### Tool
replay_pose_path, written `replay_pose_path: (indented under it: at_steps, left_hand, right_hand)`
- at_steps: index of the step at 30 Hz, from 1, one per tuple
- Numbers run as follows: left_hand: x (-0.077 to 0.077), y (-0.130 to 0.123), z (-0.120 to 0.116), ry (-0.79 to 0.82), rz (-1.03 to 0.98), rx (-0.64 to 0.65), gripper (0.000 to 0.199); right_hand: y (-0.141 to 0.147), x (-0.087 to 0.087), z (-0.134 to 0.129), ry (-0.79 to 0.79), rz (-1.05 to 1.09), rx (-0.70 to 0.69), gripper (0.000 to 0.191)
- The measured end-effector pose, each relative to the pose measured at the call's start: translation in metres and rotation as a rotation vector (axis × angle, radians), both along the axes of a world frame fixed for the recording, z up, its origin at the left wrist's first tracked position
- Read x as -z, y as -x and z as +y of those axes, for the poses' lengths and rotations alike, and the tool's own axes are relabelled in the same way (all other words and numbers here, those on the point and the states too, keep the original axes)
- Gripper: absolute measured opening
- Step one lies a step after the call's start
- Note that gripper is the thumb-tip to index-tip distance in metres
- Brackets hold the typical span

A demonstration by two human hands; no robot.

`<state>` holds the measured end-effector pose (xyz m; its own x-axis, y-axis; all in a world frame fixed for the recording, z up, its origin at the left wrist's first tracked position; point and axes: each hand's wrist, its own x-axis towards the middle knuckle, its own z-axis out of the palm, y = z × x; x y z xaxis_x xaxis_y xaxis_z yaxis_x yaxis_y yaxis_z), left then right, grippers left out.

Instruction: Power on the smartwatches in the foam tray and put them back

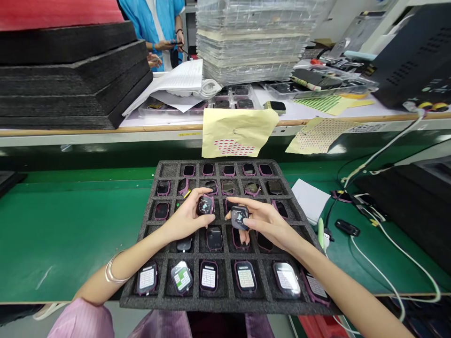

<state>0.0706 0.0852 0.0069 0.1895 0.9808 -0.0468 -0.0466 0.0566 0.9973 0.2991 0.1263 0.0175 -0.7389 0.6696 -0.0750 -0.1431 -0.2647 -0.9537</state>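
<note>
My left hand (186, 218) is closed around a purple-rimmed smartwatch (205, 205) with its screen lit. Between the fingers and thumb of my right hand (269, 219), a dark smartwatch (238, 217) is tilted towards me, its screen also lit. Both are held over a black foam tray (211, 304) divided into compartments. In the tray's front row, several watches (209, 277) show pale grid-like screens. Dark-screened watches (214, 238) lie in many compartments behind them. My hands and forearms hide some of the middle compartments.
The tray lies on a green bench top (88, 225). White cables (380, 234) and a folded white paper (312, 199) are to the right. On the shelf stand black foam trays (63, 80) and stacked clear plastic trays (253, 47). Behind it, a person in blue (151, 23) holds something small.
</note>
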Motion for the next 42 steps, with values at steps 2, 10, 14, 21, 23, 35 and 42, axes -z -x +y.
replay_pose_path:
  at_steps: [2, 10, 14, 21, 23, 35, 42]
  left_hand:
    - [-0.002, -0.002, 0.000, 0.085, -0.114, 0.047, 0.053]
    - [0.000, -0.001, -0.002, 0.185, -0.273, 0.063, 0.044]
    - [0.003, -0.001, -0.002, 0.182, -0.245, 0.065, 0.041]
    - [0.004, -0.001, -0.001, 0.172, -0.206, 0.086, 0.037]
    - [0.003, -0.001, -0.001, 0.171, -0.196, 0.090, 0.037]
    - [0.007, 0.001, -0.004, -0.002, 0.006, 0.074, 0.023]
    - [0.007, 0.004, -0.005, -0.079, 0.104, 0.085, 0.022]
  right_hand:
    - [0.001, 0.001, 0.000, 0.011, -0.011, 0.008, 0.050]
    - [0.003, 0.009, 0.004, -0.005, -0.074, 0.038, 0.047]
    - [0.004, 0.005, 0.003, -0.001, -0.109, 0.072, 0.048]
    - [0.003, 0.005, 0.003, -0.017, -0.127, 0.077, 0.047]
    - [0.003, 0.005, 0.003, -0.016, -0.130, 0.077, 0.048]
    - [0.004, 0.003, 0.002, -0.023, -0.081, 0.036, 0.039]
    - [0.002, 0.007, 0.001, -0.025, -0.103, 0.031, 0.040]
